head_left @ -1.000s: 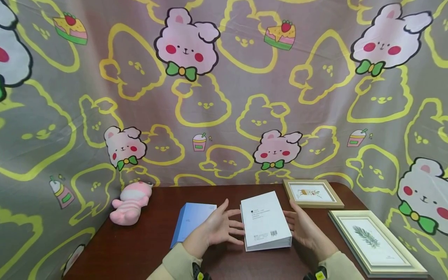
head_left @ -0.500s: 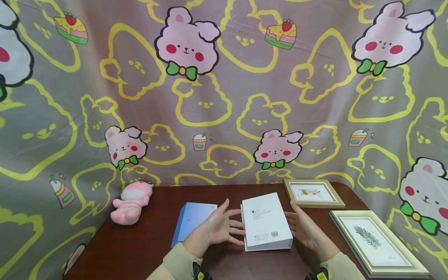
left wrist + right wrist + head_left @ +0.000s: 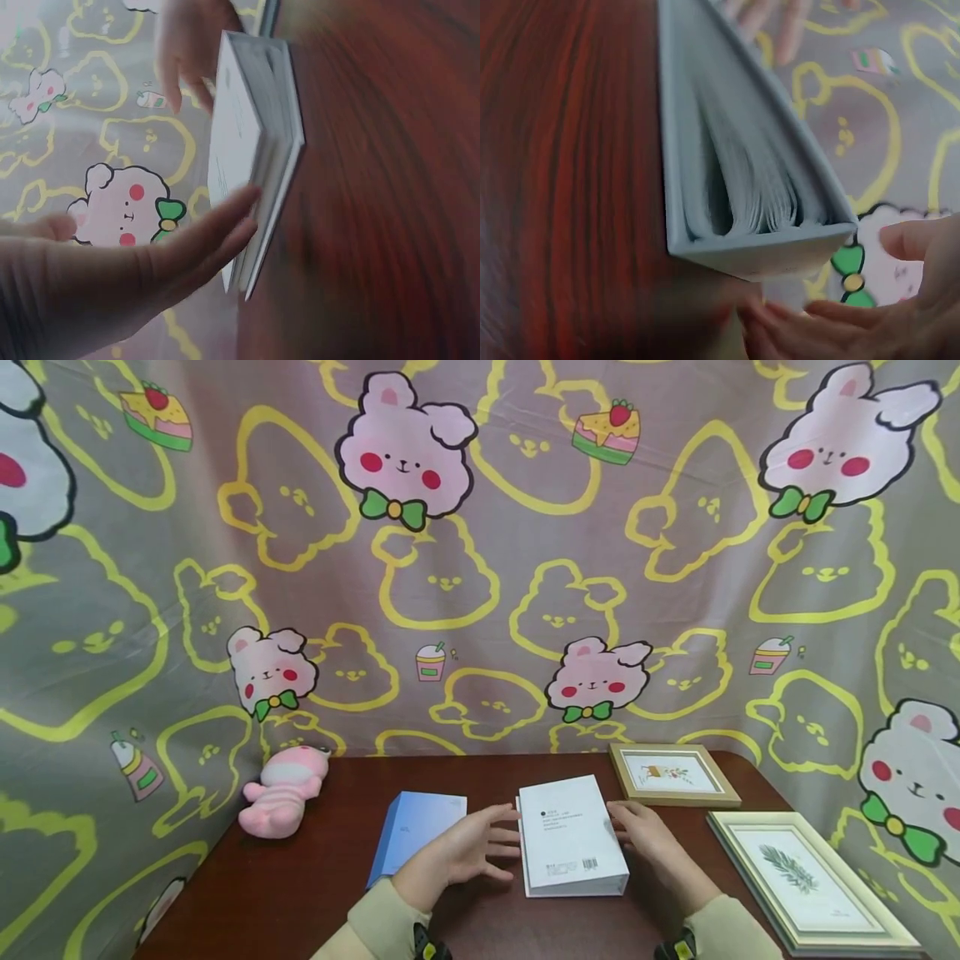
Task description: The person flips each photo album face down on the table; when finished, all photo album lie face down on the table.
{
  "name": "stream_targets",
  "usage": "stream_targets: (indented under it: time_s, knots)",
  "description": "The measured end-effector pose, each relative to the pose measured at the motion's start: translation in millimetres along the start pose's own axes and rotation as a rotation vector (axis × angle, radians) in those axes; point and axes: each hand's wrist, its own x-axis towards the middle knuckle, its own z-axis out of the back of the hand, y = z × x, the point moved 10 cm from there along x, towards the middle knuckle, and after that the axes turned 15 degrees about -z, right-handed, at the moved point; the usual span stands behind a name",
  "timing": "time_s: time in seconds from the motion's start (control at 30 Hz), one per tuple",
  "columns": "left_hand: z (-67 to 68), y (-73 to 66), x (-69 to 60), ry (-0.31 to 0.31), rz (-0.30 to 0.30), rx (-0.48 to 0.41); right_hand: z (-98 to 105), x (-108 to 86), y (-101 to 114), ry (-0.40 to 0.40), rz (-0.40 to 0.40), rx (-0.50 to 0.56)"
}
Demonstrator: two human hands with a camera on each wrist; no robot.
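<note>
A thick white hardcover book (image 3: 573,835) lies on the table with its barcode side up and its spine to the right. My left hand (image 3: 467,853) is at the book's left edge, fingers spread and mostly straight. In the left wrist view its fingertips overlap the page edge (image 3: 262,180); whether they touch cannot be told. On the spine side is my right hand (image 3: 654,845), its thumb near the cover's right edge. The right wrist view has the right fingers (image 3: 810,330) beside the spine (image 3: 772,255), loosely extended, with the thumb apart from the cover.
A blue book (image 3: 420,831) lies left, partly behind my left hand. A pink plush toy (image 3: 281,793) lies at the far left. Two picture frames lie on the right, one wooden (image 3: 622,781) and one cream (image 3: 738,868). A patterned curtain (image 3: 480,552) surrounds the brown table (image 3: 300,893).
Both thumbs have come down, the right one closer to the book's edge. The left fingers have shifted slightly. The book stays in place on the table.
</note>
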Motion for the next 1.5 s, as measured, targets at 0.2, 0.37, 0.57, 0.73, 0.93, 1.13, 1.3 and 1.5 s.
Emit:
stream_targets:
  time_s: [0.2,0.37,0.57,0.73,0.93,1.13,1.3,1.5]
  knots:
    - [13.7,-30.2,-4.2,0.005,-0.240,0.587,-5.9,-23.3,55.8,-0.416,0.355,-0.535]
    - [28.5,-46.8,-10.8,-0.012,-0.373,0.945,-54.6,-41.8,95.2,-0.454,0.617,-0.745]
    - [56.0,-59.0,-19.5,-0.108,-0.418,1.199,-122.8,-56.5,113.8,-0.250,0.751,-0.828]
    - [83.4,-64.0,-28.7,-0.185,-0.387,1.249,-167.0,-67.6,116.7,-0.157,0.830,-0.856]
    - [113.9,-63.7,-44.6,-0.254,-0.387,1.247,-199.5,-73.2,119.2,-0.100,0.830,-0.875]
    - [140.8,-61.8,-61.4,-0.318,-0.373,1.183,-217.6,-71.8,118.0,-0.047,0.781,-0.893]
    - [155.1,-57.0,-70.1,-0.337,-0.319,1.138,-224.6,-67.6,112.6,-0.013,0.714,-0.889]
    - [161.5,-52.5,-73.2,-0.327,-0.264,1.108,-226.9,-65.4,108.3,-0.004,0.678,-0.880]
